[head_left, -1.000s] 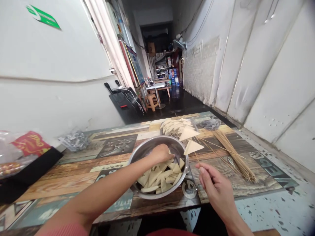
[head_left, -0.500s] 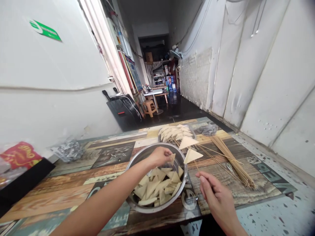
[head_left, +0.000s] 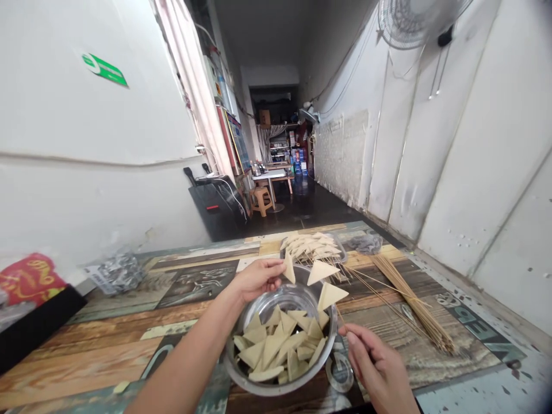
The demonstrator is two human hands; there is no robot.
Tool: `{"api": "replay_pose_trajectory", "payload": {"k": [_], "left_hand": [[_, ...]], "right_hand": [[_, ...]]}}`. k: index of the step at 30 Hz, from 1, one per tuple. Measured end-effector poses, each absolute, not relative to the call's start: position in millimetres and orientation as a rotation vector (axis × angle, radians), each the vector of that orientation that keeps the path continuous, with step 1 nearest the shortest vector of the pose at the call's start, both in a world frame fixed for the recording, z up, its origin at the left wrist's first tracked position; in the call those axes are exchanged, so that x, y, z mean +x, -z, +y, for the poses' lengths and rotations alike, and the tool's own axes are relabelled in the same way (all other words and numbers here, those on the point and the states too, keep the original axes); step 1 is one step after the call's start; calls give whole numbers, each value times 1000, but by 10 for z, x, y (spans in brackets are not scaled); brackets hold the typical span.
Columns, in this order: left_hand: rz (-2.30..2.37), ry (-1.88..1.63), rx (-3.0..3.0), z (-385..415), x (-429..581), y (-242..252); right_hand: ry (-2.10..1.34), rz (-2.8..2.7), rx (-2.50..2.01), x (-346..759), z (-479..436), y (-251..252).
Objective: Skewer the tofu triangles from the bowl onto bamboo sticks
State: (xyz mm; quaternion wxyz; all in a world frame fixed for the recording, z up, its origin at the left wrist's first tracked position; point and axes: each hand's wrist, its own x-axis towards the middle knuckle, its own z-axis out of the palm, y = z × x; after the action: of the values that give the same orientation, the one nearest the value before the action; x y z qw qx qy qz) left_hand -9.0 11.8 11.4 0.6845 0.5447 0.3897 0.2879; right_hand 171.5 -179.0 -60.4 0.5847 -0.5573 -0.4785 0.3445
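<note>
A steel bowl (head_left: 240, 374) on the table holds several pale triangular tofu slices (head_left: 276, 345). My left hand (head_left: 257, 277) is above the bowl's far rim, fingers pinched on one triangle slice (head_left: 289, 267). Near the bowl's right edge, my right hand (head_left: 376, 363) grips the lower end of a thin bamboo skewer (head_left: 338, 313) that carries two triangles (head_left: 330, 295), one above the other. Beyond the bowl lies a pile of finished skewered triangles (head_left: 311, 244).
A bundle of bare bamboo skewers (head_left: 409, 302) lies on the right of the patterned table (head_left: 107, 339). Crumpled plastic (head_left: 112, 271) and a red packet (head_left: 26, 278) sit at the left. A grey scrunched bag (head_left: 364, 242) is at the far right; a corridor runs behind.
My left hand rose out of the bowl with one triangle slice and now holds it by the skewer's top. The view tilted up slightly.
</note>
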Motion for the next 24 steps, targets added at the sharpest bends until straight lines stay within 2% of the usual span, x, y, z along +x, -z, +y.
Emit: {"api": "replay_pose_trajectory", "payload": {"k": [8,18,24], "left_hand": [[894,-844,1149,251,-89,4],[1013,-572,1546,57,-56,134],[890,-495,1290,19,-57,19]], "right_hand": [[-790,-1203,-1307,1643,-1796,526],[-835,-1180,-1327,1642,-1821,540],[-775,-1140,-1325,1576,-1858,537]]}}
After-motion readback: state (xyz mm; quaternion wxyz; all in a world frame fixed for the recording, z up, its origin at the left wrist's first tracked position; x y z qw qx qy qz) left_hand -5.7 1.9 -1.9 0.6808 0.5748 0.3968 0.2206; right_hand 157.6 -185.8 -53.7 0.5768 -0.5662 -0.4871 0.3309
